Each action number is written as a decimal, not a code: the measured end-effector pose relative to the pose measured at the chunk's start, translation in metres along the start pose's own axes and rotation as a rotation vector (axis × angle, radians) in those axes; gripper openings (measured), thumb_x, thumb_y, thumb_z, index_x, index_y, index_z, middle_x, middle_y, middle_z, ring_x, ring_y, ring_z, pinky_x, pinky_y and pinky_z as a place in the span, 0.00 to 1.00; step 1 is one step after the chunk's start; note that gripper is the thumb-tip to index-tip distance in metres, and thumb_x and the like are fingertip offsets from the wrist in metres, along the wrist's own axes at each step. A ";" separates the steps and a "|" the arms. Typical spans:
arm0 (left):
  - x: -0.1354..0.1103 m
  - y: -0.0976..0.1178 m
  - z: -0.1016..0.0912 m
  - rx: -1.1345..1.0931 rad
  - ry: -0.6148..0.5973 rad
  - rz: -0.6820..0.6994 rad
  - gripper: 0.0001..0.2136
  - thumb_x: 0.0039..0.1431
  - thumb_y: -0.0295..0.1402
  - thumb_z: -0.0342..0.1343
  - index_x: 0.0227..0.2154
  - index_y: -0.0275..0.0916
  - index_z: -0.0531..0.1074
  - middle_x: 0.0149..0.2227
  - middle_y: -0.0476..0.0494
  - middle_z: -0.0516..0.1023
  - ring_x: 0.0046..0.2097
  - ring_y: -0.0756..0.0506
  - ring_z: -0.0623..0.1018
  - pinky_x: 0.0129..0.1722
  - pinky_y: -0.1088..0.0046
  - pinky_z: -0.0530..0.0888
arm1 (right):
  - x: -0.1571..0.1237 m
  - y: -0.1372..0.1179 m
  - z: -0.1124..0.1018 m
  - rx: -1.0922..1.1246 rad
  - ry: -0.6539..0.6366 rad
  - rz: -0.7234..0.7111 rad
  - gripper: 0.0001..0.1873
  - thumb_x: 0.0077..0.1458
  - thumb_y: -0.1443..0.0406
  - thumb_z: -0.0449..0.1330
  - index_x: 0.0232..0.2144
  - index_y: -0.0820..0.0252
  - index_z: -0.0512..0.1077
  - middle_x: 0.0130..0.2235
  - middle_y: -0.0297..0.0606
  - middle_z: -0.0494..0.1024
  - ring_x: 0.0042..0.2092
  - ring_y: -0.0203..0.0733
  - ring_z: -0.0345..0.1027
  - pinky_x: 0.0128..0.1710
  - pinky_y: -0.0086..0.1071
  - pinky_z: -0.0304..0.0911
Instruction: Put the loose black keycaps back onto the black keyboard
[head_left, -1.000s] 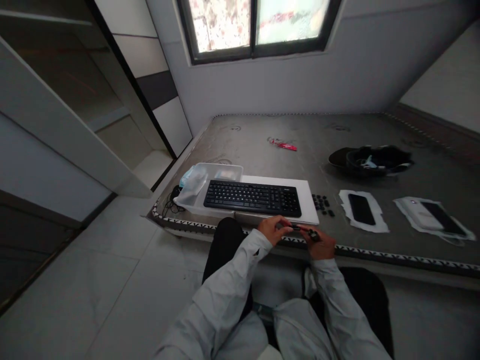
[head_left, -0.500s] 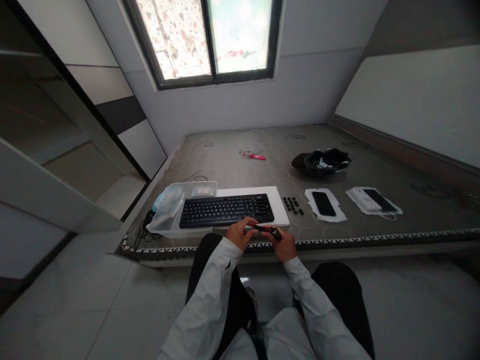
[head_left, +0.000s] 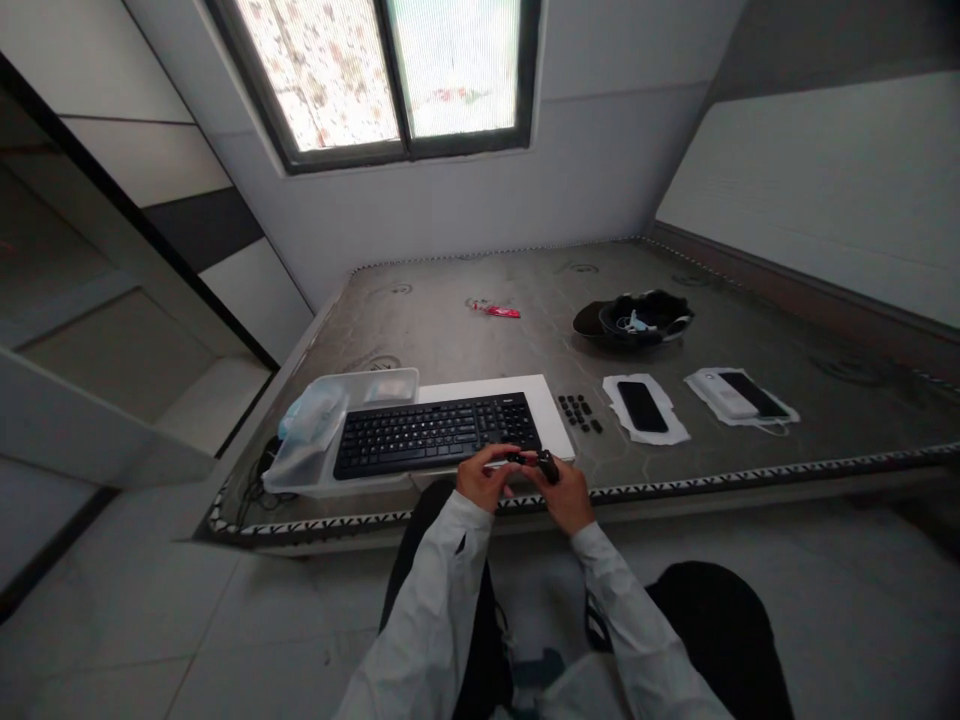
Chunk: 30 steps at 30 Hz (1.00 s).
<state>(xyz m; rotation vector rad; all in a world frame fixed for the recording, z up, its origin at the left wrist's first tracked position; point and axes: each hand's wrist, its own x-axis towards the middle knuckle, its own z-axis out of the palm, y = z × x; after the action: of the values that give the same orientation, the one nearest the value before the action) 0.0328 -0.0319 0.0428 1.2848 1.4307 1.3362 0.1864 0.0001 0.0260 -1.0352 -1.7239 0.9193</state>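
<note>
My left hand point(head_left: 484, 478) and my right hand point(head_left: 564, 491) meet at the near edge of the platform, just in front of a black keyboard point(head_left: 435, 434). Both are closed on a small dark tool point(head_left: 534, 463) held between them; its exact kind is too small to make out. The keyboard rests on a white board point(head_left: 553, 415). Several loose black keycaps point(head_left: 580, 412) lie on the platform right of the board.
A clear plastic tray point(head_left: 319, 437) sits left of the keyboard. To the right lie a black phone on white paper point(head_left: 643, 407), a second device on paper point(head_left: 739, 396), and a black cap point(head_left: 634, 319). A red wrapper point(head_left: 496, 310) is farther back.
The view has tilted up and shifted, showing more window and wall. Both hands stay together on the small tool and have drawn a little closer to each other.
</note>
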 end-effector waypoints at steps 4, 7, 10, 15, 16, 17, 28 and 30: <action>0.004 -0.006 0.003 0.017 0.052 -0.026 0.16 0.49 0.42 0.61 0.39 0.39 0.76 0.37 0.45 0.80 0.18 0.55 0.72 0.14 0.82 0.66 | 0.004 0.003 0.005 -0.045 0.075 -0.019 0.13 0.53 0.57 0.58 0.38 0.58 0.72 0.36 0.39 0.79 0.38 0.45 0.74 0.38 0.35 0.68; 0.006 -0.011 0.003 0.077 0.091 -0.015 0.15 0.48 0.42 0.62 0.37 0.39 0.77 0.31 0.47 0.80 0.18 0.55 0.72 0.15 0.81 0.65 | 0.008 0.007 0.007 -0.092 0.093 -0.038 0.11 0.54 0.59 0.56 0.38 0.57 0.71 0.35 0.37 0.79 0.36 0.43 0.74 0.37 0.33 0.68; 0.009 -0.016 0.000 0.186 0.142 -0.002 0.14 0.51 0.42 0.60 0.38 0.40 0.76 0.22 0.52 0.77 0.18 0.54 0.72 0.17 0.81 0.66 | 0.013 0.013 0.005 -0.135 0.056 -0.093 0.11 0.54 0.59 0.57 0.39 0.56 0.71 0.36 0.37 0.79 0.36 0.43 0.74 0.37 0.33 0.68; 0.012 -0.023 -0.005 0.307 0.224 0.043 0.12 0.53 0.39 0.59 0.39 0.42 0.76 0.25 0.52 0.78 0.19 0.54 0.72 0.20 0.80 0.68 | 0.025 0.019 0.001 -0.167 -0.146 -0.241 0.09 0.55 0.65 0.57 0.39 0.54 0.74 0.39 0.37 0.79 0.41 0.44 0.74 0.41 0.36 0.68; 0.012 -0.024 -0.006 0.319 0.232 0.062 0.11 0.54 0.38 0.58 0.38 0.42 0.77 0.29 0.51 0.80 0.19 0.55 0.72 0.21 0.79 0.69 | 0.028 0.020 0.000 -0.179 -0.165 -0.254 0.10 0.54 0.67 0.57 0.39 0.54 0.75 0.39 0.36 0.80 0.41 0.43 0.74 0.42 0.35 0.68; 0.012 -0.025 -0.006 0.330 0.235 0.086 0.10 0.54 0.37 0.58 0.38 0.42 0.77 0.32 0.50 0.80 0.19 0.55 0.71 0.22 0.79 0.69 | 0.030 0.021 0.000 -0.194 -0.174 -0.263 0.11 0.53 0.68 0.57 0.39 0.54 0.75 0.39 0.36 0.80 0.40 0.43 0.74 0.41 0.35 0.68; 0.013 -0.038 -0.001 0.355 0.270 0.121 0.10 0.54 0.34 0.57 0.39 0.43 0.77 0.35 0.49 0.80 0.21 0.54 0.71 0.22 0.78 0.71 | 0.034 0.026 -0.005 -0.138 -0.178 -0.325 0.18 0.50 0.73 0.54 0.40 0.54 0.77 0.38 0.36 0.80 0.38 0.41 0.75 0.39 0.33 0.69; 0.013 -0.039 0.001 0.332 0.267 0.119 0.10 0.54 0.35 0.57 0.39 0.43 0.78 0.36 0.48 0.80 0.20 0.55 0.70 0.21 0.78 0.70 | 0.033 0.026 -0.005 -0.113 -0.173 -0.335 0.16 0.51 0.72 0.55 0.40 0.54 0.77 0.38 0.36 0.80 0.38 0.42 0.75 0.39 0.34 0.69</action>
<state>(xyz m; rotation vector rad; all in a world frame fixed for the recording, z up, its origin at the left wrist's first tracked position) 0.0248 -0.0164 0.0059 1.4625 1.8459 1.4324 0.1893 0.0404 0.0149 -0.7210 -2.0374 0.7185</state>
